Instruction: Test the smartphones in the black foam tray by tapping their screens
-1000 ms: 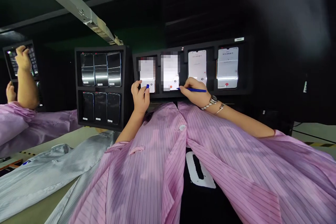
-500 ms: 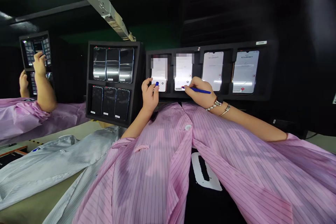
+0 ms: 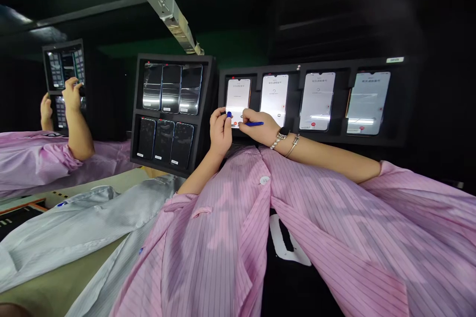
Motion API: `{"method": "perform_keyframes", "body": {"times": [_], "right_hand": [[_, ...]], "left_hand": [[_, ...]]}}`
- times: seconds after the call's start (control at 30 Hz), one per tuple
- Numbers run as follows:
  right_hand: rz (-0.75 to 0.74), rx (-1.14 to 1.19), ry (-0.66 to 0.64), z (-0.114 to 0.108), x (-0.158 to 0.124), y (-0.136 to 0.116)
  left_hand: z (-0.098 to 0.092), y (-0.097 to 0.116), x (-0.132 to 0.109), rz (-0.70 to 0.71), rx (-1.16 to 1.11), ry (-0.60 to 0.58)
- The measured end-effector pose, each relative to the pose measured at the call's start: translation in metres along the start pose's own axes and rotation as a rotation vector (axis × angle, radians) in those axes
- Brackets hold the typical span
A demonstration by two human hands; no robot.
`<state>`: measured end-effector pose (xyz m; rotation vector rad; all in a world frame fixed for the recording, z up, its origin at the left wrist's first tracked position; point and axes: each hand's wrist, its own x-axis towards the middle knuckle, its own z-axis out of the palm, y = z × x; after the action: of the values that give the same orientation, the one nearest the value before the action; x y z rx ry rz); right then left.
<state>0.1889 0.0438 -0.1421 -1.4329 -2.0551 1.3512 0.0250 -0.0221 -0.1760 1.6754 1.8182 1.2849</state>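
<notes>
My right hand (image 3: 262,128) pinches a blue pen (image 3: 255,124) over the lower part of the leftmost lit phone (image 3: 238,94). Its tip is hidden by my fingers. Close beside it, my left hand (image 3: 220,133) is curled at that phone's lower left edge, with a small blue pen cap (image 3: 229,115) between thumb and fingers. The phone lies in a long dark tray (image 3: 340,139). To its right in the same tray lie a second phone (image 3: 274,90), a third phone (image 3: 318,99) and a fourth phone (image 3: 368,99), all with white screens.
Left of my hands, a dark two-row tray (image 3: 167,116) carries several phones with dark screens. A metal beam (image 3: 169,10) slants down above it. Farther left, a co-worker's hands (image 3: 72,95) are at another phone tray (image 3: 44,59).
My right hand has moved left with the pen, from the second phone to the leftmost one. Heading text and red buttons now show on more of the screens. The view has shifted slightly.
</notes>
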Motion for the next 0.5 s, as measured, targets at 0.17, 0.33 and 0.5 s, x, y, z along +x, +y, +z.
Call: {"method": "perform_keyframes", "body": {"times": [0.17, 0.33, 0.5], "right_hand": [[0.041, 0.127, 0.166, -0.028, -0.014, -0.005], [0.005, 0.605, 0.175, -0.072, -0.054, -0.025], [-0.086, 0.673, 0.207, -0.094, -0.077, -0.028]], "left_hand": [[-0.006, 0.008, 0.002, 0.019, 0.034, -0.045], [-0.020, 0.042, 0.009, 0.241, 0.014, -0.259], [-0.020, 0.069, 0.023, 0.378, 0.034, -0.373]]}}
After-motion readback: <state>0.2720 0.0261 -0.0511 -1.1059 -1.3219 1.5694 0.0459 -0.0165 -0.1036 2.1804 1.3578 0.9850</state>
